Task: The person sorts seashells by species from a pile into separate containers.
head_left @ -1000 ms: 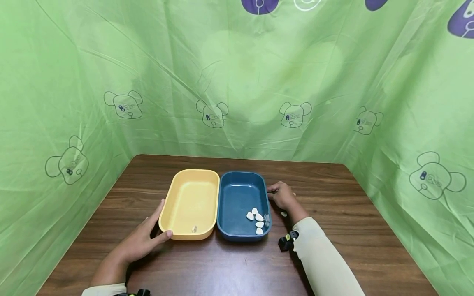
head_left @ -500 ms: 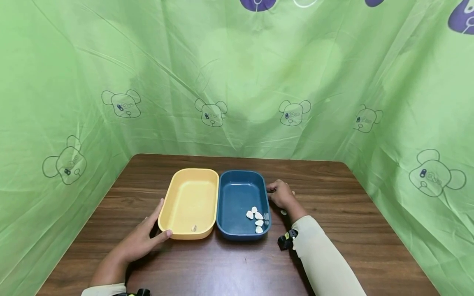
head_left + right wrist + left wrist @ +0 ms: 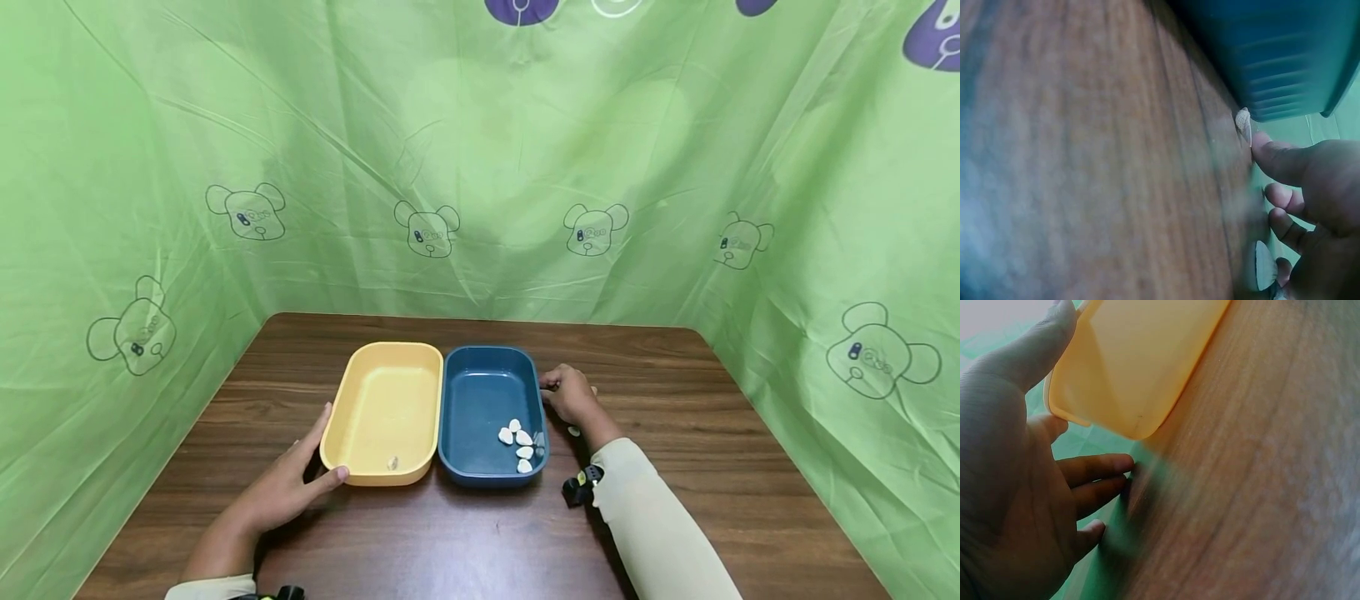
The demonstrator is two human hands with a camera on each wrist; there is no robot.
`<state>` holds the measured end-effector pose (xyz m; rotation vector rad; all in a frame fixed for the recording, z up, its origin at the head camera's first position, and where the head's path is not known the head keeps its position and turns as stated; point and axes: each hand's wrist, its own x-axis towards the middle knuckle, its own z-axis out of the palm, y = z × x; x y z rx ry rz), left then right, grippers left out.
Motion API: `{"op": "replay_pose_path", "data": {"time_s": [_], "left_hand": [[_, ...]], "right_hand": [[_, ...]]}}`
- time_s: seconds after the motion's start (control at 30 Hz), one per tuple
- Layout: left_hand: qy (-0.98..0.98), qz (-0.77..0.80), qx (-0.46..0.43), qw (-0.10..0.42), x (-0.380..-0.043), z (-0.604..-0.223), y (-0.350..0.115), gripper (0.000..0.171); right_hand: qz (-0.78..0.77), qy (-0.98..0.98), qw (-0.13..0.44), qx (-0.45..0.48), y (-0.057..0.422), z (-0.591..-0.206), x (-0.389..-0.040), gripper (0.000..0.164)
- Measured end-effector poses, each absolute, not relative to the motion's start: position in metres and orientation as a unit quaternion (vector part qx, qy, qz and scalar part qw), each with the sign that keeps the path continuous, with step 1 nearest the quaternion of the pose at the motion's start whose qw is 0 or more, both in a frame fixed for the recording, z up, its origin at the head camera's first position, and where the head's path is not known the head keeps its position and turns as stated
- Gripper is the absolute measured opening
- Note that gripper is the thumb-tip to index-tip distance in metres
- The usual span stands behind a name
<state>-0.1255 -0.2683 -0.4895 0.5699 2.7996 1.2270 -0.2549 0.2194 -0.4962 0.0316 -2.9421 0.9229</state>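
My left hand [image 3: 281, 487] holds the near left corner of a yellow tray [image 3: 386, 408], thumb at its front and index finger along its side. In the left wrist view, the other fingers [image 3: 1094, 469] are spread below the tray. Beside the right wall of a blue tray [image 3: 480, 392], my right hand [image 3: 572, 396] is low over the table. In the right wrist view, its thumb touches a small pale shell [image 3: 1243, 124] by the blue tray's base; the index finger is hidden. Another white shell [image 3: 1264, 265] lies near the curled lower fingers.
Several white shells [image 3: 524, 438] and a greyish piece [image 3: 539, 442] lie in the blue tray's near right part. One brownish shell [image 3: 393, 463] is in the yellow tray. The trays stand side by side on a wooden table [image 3: 480, 550], with a green curtain [image 3: 495, 167] around it.
The view shifts very slightly. Both hands, the trays and the shells keep their places.
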Motion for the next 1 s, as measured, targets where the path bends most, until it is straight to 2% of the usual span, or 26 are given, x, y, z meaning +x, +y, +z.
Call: {"op": "replay_pose_path", "data": {"time_s": [0.27,0.57,1.0], "left_hand": [[0.899,0.397,0.184,0.015,-0.1265,-0.4916,-0.2687,0.107],[0.897,0.400,0.187,0.013,-0.1256,-0.4920,-0.2696,0.105],[0.901,0.392,0.184,0.014,-0.1262,-0.4930,-0.2689,0.105]], "right_hand": [[0.292,-0.956,0.029,0.013,0.2172,-0.4965,-0.2573,0.006],[0.274,-0.961,0.036,0.009,0.2145,-0.4964,-0.2541,0.008],[0.346,-0.936,0.064,0.012,0.2234,-0.4922,-0.2506,0.007]]}}
